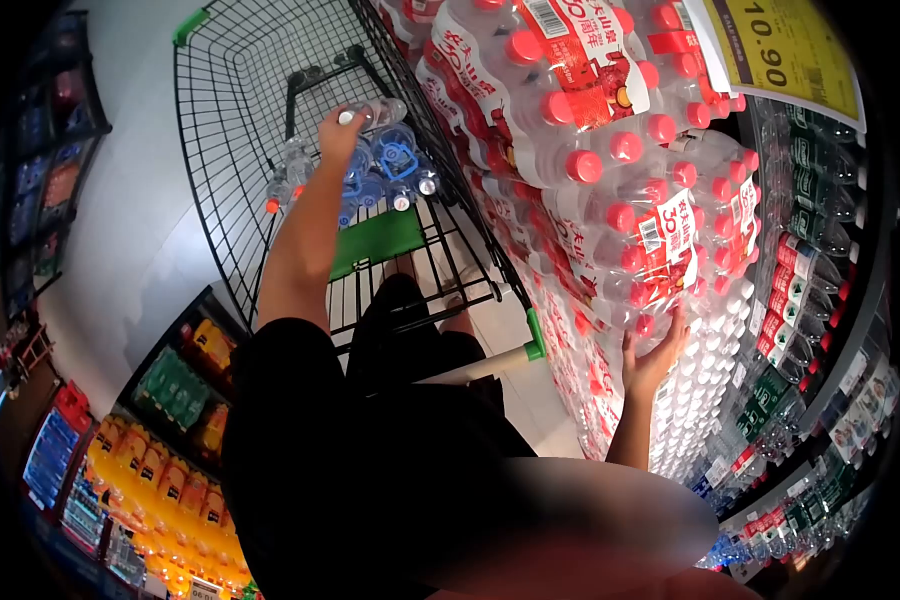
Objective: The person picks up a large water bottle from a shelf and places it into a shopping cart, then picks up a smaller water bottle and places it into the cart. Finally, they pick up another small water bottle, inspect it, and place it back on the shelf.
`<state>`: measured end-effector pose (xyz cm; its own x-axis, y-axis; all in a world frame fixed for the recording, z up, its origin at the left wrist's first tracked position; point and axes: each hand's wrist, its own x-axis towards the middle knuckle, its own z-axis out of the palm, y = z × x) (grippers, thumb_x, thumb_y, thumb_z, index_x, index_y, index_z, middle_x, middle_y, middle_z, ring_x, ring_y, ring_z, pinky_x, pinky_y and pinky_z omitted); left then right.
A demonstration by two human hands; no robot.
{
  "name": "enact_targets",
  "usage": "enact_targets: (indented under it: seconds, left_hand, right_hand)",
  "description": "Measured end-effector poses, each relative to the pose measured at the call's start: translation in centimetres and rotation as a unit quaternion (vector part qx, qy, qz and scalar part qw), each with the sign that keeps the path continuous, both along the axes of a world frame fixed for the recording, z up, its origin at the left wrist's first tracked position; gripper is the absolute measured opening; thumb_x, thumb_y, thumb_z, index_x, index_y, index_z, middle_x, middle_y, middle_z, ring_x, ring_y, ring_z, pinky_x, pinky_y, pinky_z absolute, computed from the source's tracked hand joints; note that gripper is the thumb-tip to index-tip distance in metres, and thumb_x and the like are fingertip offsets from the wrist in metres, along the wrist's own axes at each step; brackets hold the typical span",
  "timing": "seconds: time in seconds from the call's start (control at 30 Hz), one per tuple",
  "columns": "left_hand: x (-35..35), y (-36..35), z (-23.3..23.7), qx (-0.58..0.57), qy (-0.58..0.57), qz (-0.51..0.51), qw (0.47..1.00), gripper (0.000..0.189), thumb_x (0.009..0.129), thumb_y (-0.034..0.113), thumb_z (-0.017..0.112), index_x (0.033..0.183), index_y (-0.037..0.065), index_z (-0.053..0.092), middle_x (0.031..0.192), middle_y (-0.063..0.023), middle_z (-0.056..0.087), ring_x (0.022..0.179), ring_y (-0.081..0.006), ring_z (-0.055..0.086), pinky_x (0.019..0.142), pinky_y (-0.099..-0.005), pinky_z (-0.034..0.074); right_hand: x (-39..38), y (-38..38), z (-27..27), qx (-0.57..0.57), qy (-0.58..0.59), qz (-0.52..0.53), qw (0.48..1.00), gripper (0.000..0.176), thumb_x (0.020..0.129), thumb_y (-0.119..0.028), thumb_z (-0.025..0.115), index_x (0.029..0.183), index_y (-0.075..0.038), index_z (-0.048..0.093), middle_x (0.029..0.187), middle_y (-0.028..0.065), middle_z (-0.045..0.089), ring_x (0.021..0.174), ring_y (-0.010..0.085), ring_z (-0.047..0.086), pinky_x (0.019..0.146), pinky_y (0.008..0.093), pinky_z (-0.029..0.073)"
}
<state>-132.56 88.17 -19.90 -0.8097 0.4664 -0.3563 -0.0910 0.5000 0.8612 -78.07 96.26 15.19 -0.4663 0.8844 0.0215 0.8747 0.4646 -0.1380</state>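
Observation:
My left hand (338,135) reaches into a wire shopping cart (190,27) and is closed around a clear plastic bottle (380,113) with a white cap. Beneath it in the cart lies a pack of bottled water (395,158) with a blue carry handle, along with a clear bottle with an orange cap (273,205). On the other side, my right hand (657,362) rests with fingers spread against the lower edge of a shrink-wrapped pack of red-capped water bottles (660,235). Its fingertips are partly hidden by the pack.
Stacked packs of red-capped bottles (560,90) rise right beside the cart. A yellow price sign (790,55) hangs at the upper right, before shelves of bottles (785,300). Orange drinks (160,470) stand at the lower left. Pale floor (140,170) runs left of the cart.

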Motion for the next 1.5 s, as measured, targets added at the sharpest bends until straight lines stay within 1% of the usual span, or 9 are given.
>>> enact_targets:
  seconds: [0.23,0.57,0.73,0.93,1.1,1.23,1.27,1.4,1.5]
  left_hand:
    - [3.4,-7.5,16.5,0.235,-0.286,0.162,0.914,0.054,0.087,0.031,0.073,0.127,0.001,0.054,0.112,-0.0082,0.066,0.099,-0.0181,0.064,0.086,-0.0328,0.051]
    - [16.3,-11.7,40.4,0.467,-0.34,0.16,0.801,0.047,0.095,0.044,0.055,0.117,0.003,0.058,0.115,-0.0102,0.064,0.107,-0.0241,0.06,0.097,-0.0392,0.046]
    - [24.2,-12.5,45.9,0.496,-0.414,0.024,0.763,0.041,0.089,0.038,0.057,0.096,-0.002,0.065,0.082,-0.0147,0.065,0.083,-0.0298,0.065,0.097,-0.0504,0.05]
    - [36.8,-13.2,50.7,0.342,-0.35,-0.177,0.854,0.031,0.087,0.029,0.066,0.101,0.001,0.065,0.087,-0.0089,0.067,0.081,-0.0199,0.067,0.073,-0.0339,0.055]
    - [45.7,-12.5,52.9,0.287,-0.37,-0.313,0.826,0.023,0.085,0.017,0.074,0.1,0.002,0.065,0.087,-0.0047,0.067,0.077,-0.0139,0.067,0.069,-0.0302,0.054]
    - [50.2,-12.1,54.1,0.265,-0.281,-0.451,0.805,0.024,0.082,0.015,0.075,0.101,0.005,0.064,0.095,-0.0044,0.066,0.089,-0.0132,0.063,0.08,-0.0296,0.051]
    - [50.8,-12.0,53.7,0.278,-0.293,-0.469,0.786,0.029,0.082,0.015,0.075,0.106,0.006,0.062,0.1,-0.004,0.064,0.095,-0.0134,0.061,0.084,-0.0304,0.05]
    - [51.8,-10.9,51.8,0.372,-0.335,-0.482,0.719,0.098,0.067,0.051,0.087,0.138,0.005,0.037,0.13,-0.0081,0.05,0.119,-0.019,0.052,0.1,-0.0328,0.044]
    - [51.6,-10.5,48.6,0.339,-0.182,-0.577,0.72,0.106,0.066,0.032,0.091,0.147,0.004,0.029,0.137,-0.0109,0.047,0.126,-0.02,0.047,0.106,-0.0386,0.039]
  right_hand:
    - [-0.3,-0.6,0.9,0.01,0.034,0.011,0.999,0.09,0.075,-0.027,0.077,0.148,-0.002,0.03,0.145,0.0179,0.044,0.138,0.0379,0.035,0.117,0.0554,0.017]
    - [3.2,-9.0,2.3,-0.018,0.289,0.028,0.957,0.068,0.081,-0.009,0.072,0.141,0.0,0.041,0.147,0.0203,0.043,0.135,0.0361,0.041,0.112,0.0445,0.033]
    - [5.7,-16.1,2.9,-0.195,0.415,0.072,0.886,0.063,0.085,-0.009,0.07,0.14,0.0,0.041,0.145,0.0181,0.045,0.133,0.0315,0.045,0.109,0.0402,0.037]
    - [10.0,-20.0,5.5,-0.376,0.559,0.1,0.732,0.084,0.083,-0.013,0.073,0.15,-0.002,0.023,0.154,0.0164,0.029,0.141,0.0317,0.034,0.114,0.0471,0.03]
    - [12.3,-22.8,7.2,-0.364,0.537,0.123,0.751,0.098,0.077,-0.022,0.082,0.151,-0.003,0.021,0.152,0.0174,0.033,0.141,0.0315,0.034,0.116,0.0452,0.029]
    - [14.0,-24.3,5.7,-0.337,0.546,0.073,0.763,0.085,0.075,-0.024,0.084,0.142,-0.002,0.036,0.134,0.0149,0.053,0.126,0.0247,0.051,0.106,0.0394,0.039]
    - [14.2,-24.4,5.5,-0.303,0.572,0.049,0.761,0.077,0.074,-0.022,0.085,0.135,-0.001,0.043,0.125,0.0123,0.058,0.117,0.0214,0.056,0.102,0.0372,0.043]
    - [14.9,-23.8,7.6,-0.315,0.647,-0.002,0.694,0.075,0.074,-0.015,0.085,0.135,0.0,0.045,0.126,0.0119,0.058,0.118,0.02,0.056,0.102,0.0358,0.043]
    - [15.1,-22.2,7.2,-0.281,0.655,-0.004,0.702,0.074,0.074,-0.015,0.085,0.135,0.0,0.045,0.127,0.0119,0.058,0.117,0.0202,0.056,0.102,0.036,0.044]
